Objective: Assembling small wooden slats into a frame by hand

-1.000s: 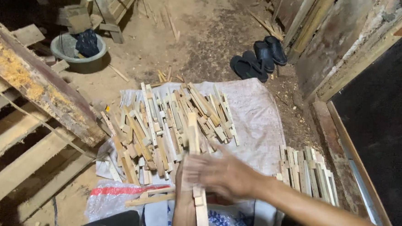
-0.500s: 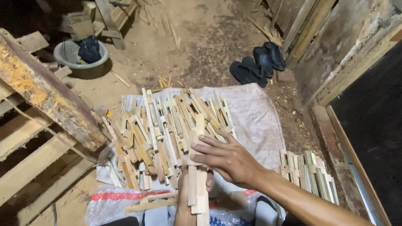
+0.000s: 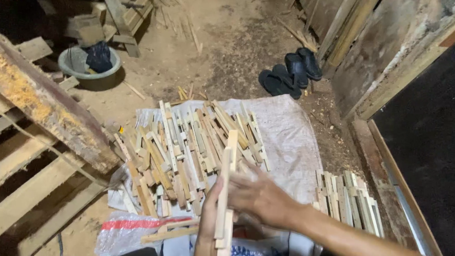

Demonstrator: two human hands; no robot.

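The right hand (image 3: 257,197) is bare, with no glove, ring or watch, and its fingers are blurred. The forearm behind it is bare as well, with no sleeve in view up to the frame's edge. The left hand (image 3: 208,215) and its wrist are likewise uncovered.

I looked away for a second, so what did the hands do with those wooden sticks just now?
The right hand slid up along the wooden slats that the left hand holds upright, then came back down to press them together; the slats now stand higher. The pile of sticks on the white sack, the side stack and the sandals stayed put.
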